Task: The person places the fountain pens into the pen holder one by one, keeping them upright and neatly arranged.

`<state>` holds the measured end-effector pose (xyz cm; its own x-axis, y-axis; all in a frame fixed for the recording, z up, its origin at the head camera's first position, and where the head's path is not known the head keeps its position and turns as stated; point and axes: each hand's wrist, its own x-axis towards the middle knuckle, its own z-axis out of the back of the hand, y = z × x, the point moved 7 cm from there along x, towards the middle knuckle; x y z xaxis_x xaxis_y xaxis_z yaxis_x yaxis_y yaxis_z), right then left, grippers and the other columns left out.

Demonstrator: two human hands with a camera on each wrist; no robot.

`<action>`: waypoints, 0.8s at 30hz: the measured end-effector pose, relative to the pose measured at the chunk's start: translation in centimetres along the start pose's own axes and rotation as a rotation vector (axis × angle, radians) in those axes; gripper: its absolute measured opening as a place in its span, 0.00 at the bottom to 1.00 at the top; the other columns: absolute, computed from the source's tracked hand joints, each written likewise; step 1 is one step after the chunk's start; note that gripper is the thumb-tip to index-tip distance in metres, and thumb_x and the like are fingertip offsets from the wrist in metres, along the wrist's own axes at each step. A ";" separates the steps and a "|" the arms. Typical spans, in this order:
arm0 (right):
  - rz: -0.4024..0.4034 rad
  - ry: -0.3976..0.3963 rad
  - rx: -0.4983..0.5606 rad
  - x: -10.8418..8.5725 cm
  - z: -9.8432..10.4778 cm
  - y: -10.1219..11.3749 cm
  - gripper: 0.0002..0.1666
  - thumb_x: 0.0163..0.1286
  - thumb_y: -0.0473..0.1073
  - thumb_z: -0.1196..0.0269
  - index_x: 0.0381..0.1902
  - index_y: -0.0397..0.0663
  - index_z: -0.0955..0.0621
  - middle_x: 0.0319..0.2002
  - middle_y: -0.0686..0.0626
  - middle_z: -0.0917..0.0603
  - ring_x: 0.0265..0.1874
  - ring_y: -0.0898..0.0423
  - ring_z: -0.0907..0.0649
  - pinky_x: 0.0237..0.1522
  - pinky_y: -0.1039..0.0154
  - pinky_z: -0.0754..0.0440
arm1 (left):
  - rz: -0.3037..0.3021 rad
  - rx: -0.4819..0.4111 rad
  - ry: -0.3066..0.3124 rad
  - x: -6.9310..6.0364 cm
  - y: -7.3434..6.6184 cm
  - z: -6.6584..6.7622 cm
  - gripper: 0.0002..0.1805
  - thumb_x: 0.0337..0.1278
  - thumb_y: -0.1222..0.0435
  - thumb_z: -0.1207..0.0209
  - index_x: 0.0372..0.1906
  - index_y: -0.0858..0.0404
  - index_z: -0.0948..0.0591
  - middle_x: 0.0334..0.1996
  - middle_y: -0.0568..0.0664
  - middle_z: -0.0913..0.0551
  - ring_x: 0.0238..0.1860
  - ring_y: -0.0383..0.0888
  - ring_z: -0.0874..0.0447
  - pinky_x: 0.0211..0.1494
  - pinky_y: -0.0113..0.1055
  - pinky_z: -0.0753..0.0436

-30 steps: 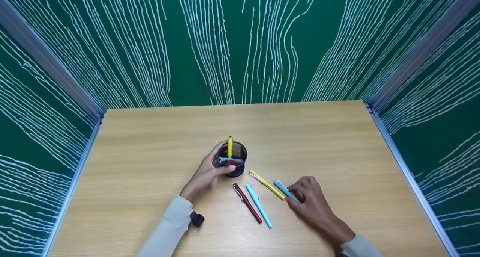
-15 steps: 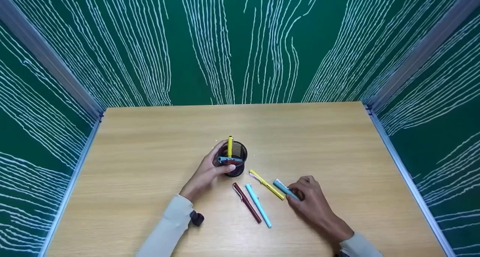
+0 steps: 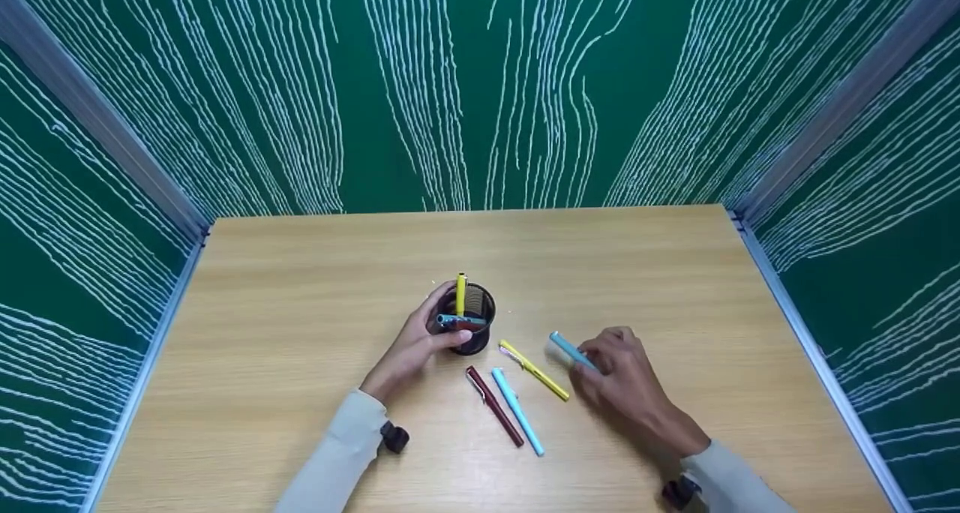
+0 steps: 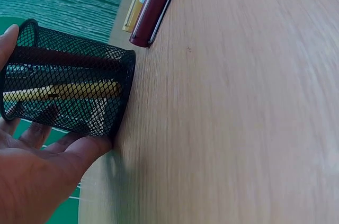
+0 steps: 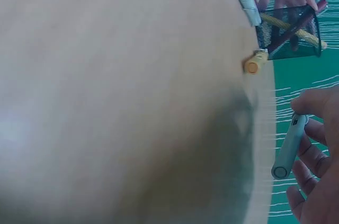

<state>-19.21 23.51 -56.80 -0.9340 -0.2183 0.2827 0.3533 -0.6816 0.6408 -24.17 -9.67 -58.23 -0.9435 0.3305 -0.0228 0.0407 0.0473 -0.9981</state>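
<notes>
Counting from the head view: one mesh cup [image 3: 475,299] with three visible pens inside, namely a cupped yellow pen [image 3: 460,294], a cupped blue pen [image 3: 448,320] and a cupped maroon pen [image 5: 322,5]; three on the table toward its five o'clock, a loose yellow pen [image 3: 538,373], a loose maroon pen [image 3: 495,408] and a loose light-blue pen [image 3: 519,412]; one held blue pen [image 3: 571,349] toward four.

A plain pale grey left sleeve [image 3: 334,445] is worn, with a blocky black wrist camera [image 3: 394,437] fixed beside it; right of that sleeve, a matching right sleeve [image 3: 731,475] and second black wrist camera [image 3: 679,493] are worn.
</notes>
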 end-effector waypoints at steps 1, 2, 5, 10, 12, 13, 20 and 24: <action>-0.008 0.001 0.007 0.3 0.1 0.1 0.12 0.64 0.34 0.18 0.43 0.50 0.08 0.35 0.58 0.14 0.51 0.52 0.24 0.54 0.50 0.29 | 0.004 0.004 -0.004 0.0 0.0 0.0 0.51 0.66 0.69 0.26 0.88 0.55 0.38 0.82 0.58 0.31 0.82 0.54 0.35 0.87 0.50 0.41; -0.015 0.001 0.016 0.5 0.2 0.2 0.12 0.64 0.33 0.18 0.43 0.50 0.08 0.35 0.58 0.14 0.51 0.52 0.24 0.55 0.51 0.28 | 0.006 0.008 -0.008 0.0 0.1 0.1 0.51 0.65 0.69 0.26 0.88 0.54 0.38 0.82 0.57 0.31 0.83 0.54 0.35 0.87 0.50 0.41; -0.035 0.001 0.060 1.4 0.5 0.6 0.12 0.64 0.32 0.19 0.43 0.49 0.08 0.36 0.57 0.13 0.51 0.52 0.24 0.55 0.50 0.27 | 0.012 0.023 -0.015 -0.1 0.1 0.1 0.51 0.65 0.68 0.25 0.88 0.52 0.38 0.82 0.55 0.31 0.83 0.53 0.36 0.87 0.51 0.42; -0.037 0.000 0.142 2.7 0.9 1.3 0.11 0.66 0.32 0.20 0.43 0.50 0.08 0.37 0.57 0.12 0.53 0.52 0.24 0.58 0.48 0.26 | 0.008 0.041 -0.015 -0.1 0.0 0.0 0.52 0.64 0.67 0.24 0.89 0.51 0.38 0.83 0.56 0.32 0.83 0.55 0.36 0.87 0.53 0.43; -0.029 -0.004 0.155 3.2 1.0 1.7 0.11 0.66 0.32 0.20 0.44 0.50 0.08 0.37 0.57 0.12 0.53 0.52 0.24 0.59 0.47 0.26 | 0.011 0.042 -0.016 -0.1 0.0 0.0 0.52 0.64 0.67 0.24 0.89 0.51 0.38 0.83 0.56 0.32 0.83 0.55 0.36 0.87 0.53 0.43; -0.027 -0.007 0.158 3.4 1.0 1.8 0.11 0.66 0.33 0.20 0.44 0.50 0.08 0.37 0.57 0.12 0.53 0.52 0.24 0.59 0.47 0.25 | 0.015 0.044 -0.018 -0.1 0.0 0.0 0.52 0.64 0.67 0.24 0.89 0.51 0.38 0.83 0.56 0.33 0.84 0.55 0.37 0.88 0.53 0.43; -0.008 -0.027 0.168 4.7 1.1 2.6 0.12 0.65 0.31 0.20 0.44 0.48 0.08 0.38 0.55 0.12 0.55 0.51 0.23 0.63 0.46 0.26 | 0.008 0.031 -0.014 0.0 0.0 0.0 0.52 0.64 0.67 0.25 0.88 0.54 0.38 0.83 0.58 0.33 0.83 0.55 0.37 0.88 0.52 0.43; 0.013 -0.032 0.182 5.2 1.0 2.9 0.12 0.64 0.30 0.20 0.43 0.48 0.08 0.37 0.55 0.12 0.55 0.50 0.23 0.64 0.44 0.27 | -0.005 -0.008 0.004 0.1 0.0 0.0 0.51 0.65 0.69 0.26 0.88 0.57 0.38 0.82 0.63 0.33 0.81 0.55 0.33 0.86 0.49 0.39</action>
<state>-23.01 21.09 -52.69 -0.9280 -0.2018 0.3131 0.3722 -0.5408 0.7543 -24.26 -9.60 -58.26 -0.9423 0.3343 -0.0173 0.0385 0.0568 -0.9976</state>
